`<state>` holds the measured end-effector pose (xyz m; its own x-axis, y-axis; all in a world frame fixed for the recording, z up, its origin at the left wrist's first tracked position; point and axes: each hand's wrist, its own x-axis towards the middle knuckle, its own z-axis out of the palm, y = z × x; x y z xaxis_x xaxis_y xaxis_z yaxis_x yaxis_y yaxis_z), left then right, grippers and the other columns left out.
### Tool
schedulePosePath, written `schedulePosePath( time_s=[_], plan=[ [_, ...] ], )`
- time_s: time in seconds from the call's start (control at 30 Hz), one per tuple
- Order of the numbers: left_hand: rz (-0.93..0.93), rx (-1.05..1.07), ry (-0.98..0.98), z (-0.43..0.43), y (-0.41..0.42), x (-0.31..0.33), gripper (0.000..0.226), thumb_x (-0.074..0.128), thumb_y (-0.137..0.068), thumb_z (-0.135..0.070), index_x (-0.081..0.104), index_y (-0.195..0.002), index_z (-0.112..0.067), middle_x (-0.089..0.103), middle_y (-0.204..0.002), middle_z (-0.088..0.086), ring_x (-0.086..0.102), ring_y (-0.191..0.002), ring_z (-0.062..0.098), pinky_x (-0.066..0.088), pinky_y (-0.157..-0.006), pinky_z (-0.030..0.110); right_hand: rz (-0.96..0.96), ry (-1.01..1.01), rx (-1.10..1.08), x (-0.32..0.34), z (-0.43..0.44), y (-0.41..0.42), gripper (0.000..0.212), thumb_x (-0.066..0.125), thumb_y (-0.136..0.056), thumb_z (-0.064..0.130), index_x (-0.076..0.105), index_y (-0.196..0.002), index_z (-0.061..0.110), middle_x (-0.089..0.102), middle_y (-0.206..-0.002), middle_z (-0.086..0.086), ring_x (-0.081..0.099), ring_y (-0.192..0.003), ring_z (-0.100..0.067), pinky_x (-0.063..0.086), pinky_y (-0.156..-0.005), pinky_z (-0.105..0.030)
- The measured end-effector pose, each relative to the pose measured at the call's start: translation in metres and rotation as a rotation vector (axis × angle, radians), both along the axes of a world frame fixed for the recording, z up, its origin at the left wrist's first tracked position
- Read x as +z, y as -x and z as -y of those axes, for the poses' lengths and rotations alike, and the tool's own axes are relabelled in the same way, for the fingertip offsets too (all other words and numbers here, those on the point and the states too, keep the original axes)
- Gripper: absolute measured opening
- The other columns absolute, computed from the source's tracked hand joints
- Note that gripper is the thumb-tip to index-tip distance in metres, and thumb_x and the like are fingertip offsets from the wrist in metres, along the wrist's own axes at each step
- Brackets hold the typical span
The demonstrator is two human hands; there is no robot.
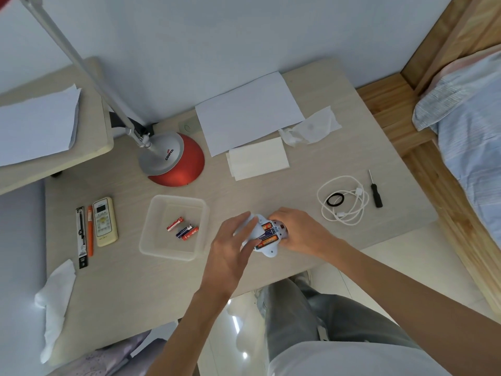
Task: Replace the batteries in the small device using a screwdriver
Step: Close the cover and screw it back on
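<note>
The small pale blue device [271,250] lies on its back near the table's front edge, battery bay open, with three batteries [267,236] showing in it. My right hand [296,232] grips the device's right end. My left hand [234,240] rests on its left side, fingers touching the lowest battery. A black screwdriver [376,191] lies alone at the right of the table, away from both hands. Three loose batteries [183,227] lie in a clear plastic tub [151,232] left of the device. The device's cover is not visible.
A coiled white cable [344,199] with a black ring lies between the device and the screwdriver. A red lamp base [176,161], paper sheets [249,112] and tissues [311,127] sit behind. A remote [105,221] and pens [85,234] lie at left. A bed [474,131] stands at right.
</note>
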<state>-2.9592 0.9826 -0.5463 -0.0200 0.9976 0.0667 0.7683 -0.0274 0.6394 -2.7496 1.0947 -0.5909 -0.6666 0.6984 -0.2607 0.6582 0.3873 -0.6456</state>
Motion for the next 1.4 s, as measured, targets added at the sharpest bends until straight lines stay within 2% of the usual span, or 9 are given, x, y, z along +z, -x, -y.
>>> schedulePosePath(
  time_s=[0.17, 0.33, 0.53, 0.63, 0.87, 1.07, 1.2, 1.4],
  plan=[
    [0.101, -0.008, 0.042, -0.007, -0.021, -0.007, 0.049, 0.080, -0.099, -0.023, 0.067, -0.146, -0.015, 0.066, -0.145, 0.000, 0.060, -0.132, 0.014, 0.050, -0.109, 0.021, -0.022, 0.015, -0.018, 0.000, 0.001, 0.001, 0.030, 0.077, -0.084, 0.025, 0.069, -0.112, 0.021, 0.067, -0.099, 0.004, 0.068, -0.084, -0.018, 0.059, -0.075, -0.036],
    [0.150, 0.028, 0.079, -0.006, -0.031, -0.018, 0.054, 0.086, -0.093, -0.016, 0.067, -0.143, -0.012, 0.069, -0.140, 0.004, 0.064, -0.127, 0.014, 0.041, -0.107, 0.005, -0.039, 0.002, -0.027, 0.000, 0.001, 0.001, 0.018, 0.076, -0.084, 0.020, 0.067, -0.099, 0.019, 0.067, -0.090, 0.004, 0.065, -0.076, -0.019, 0.057, -0.068, -0.040],
    [0.201, 0.049, 0.036, -0.008, -0.030, -0.024, 0.055, 0.091, -0.086, -0.015, 0.073, -0.137, -0.010, 0.074, -0.135, 0.001, 0.065, -0.124, 0.006, 0.046, -0.105, 0.008, -0.054, 0.000, -0.027, 0.001, 0.000, 0.001, 0.015, 0.076, -0.084, 0.017, 0.066, -0.096, 0.018, 0.067, -0.087, 0.004, 0.064, -0.075, -0.017, 0.056, -0.067, -0.035],
    [0.205, 0.065, 0.032, -0.008, -0.031, -0.025, 0.054, 0.091, -0.086, -0.016, 0.073, -0.136, -0.010, 0.074, -0.136, 0.001, 0.062, -0.123, 0.000, 0.045, -0.103, 0.005, -0.059, -0.003, -0.031, 0.000, 0.000, 0.000, 0.014, 0.076, -0.084, 0.019, 0.066, -0.094, 0.017, 0.067, -0.085, 0.004, 0.063, -0.074, -0.017, 0.056, -0.066, -0.038],
    [0.178, 0.033, 0.038, -0.010, -0.027, -0.032, 0.052, 0.092, -0.086, -0.017, 0.075, -0.135, -0.010, 0.075, -0.136, 0.003, 0.069, -0.124, 0.013, 0.047, -0.107, 0.009, -0.050, 0.011, -0.037, -0.003, -0.001, 0.001, 0.020, 0.078, -0.084, 0.024, 0.068, -0.101, 0.021, 0.069, -0.088, 0.007, 0.067, -0.078, -0.015, 0.059, -0.071, -0.039],
    [0.193, 0.032, 0.041, -0.010, -0.026, -0.036, 0.053, 0.092, -0.084, -0.013, 0.075, -0.135, -0.012, 0.073, -0.138, 0.002, 0.064, -0.125, 0.004, 0.045, -0.108, 0.007, -0.052, 0.015, -0.041, -0.006, -0.001, 0.001, 0.026, 0.079, -0.082, 0.025, 0.068, -0.105, 0.023, 0.070, -0.090, 0.007, 0.066, -0.078, -0.014, 0.059, -0.070, -0.039],
    [0.171, 0.034, 0.060, -0.011, -0.025, -0.036, 0.057, 0.094, -0.082, -0.016, 0.074, -0.136, -0.012, 0.074, -0.138, 0.002, 0.066, -0.123, 0.006, 0.044, -0.106, 0.003, -0.067, 0.022, -0.043, -0.003, -0.001, 0.000, 0.027, 0.081, -0.081, 0.025, 0.069, -0.105, 0.021, 0.070, -0.090, 0.007, 0.066, -0.078, -0.012, 0.058, -0.071, -0.038],
    [0.168, 0.055, 0.073, -0.008, -0.021, -0.037, 0.059, 0.098, -0.078, -0.020, 0.076, -0.133, -0.015, 0.076, -0.134, 0.000, 0.071, -0.120, 0.011, 0.049, -0.105, 0.007, -0.071, 0.032, -0.035, -0.003, -0.001, -0.001, 0.034, 0.082, -0.082, 0.026, 0.070, -0.113, 0.022, 0.071, -0.096, 0.008, 0.068, -0.082, -0.011, 0.060, -0.074, -0.037]
  ],
)
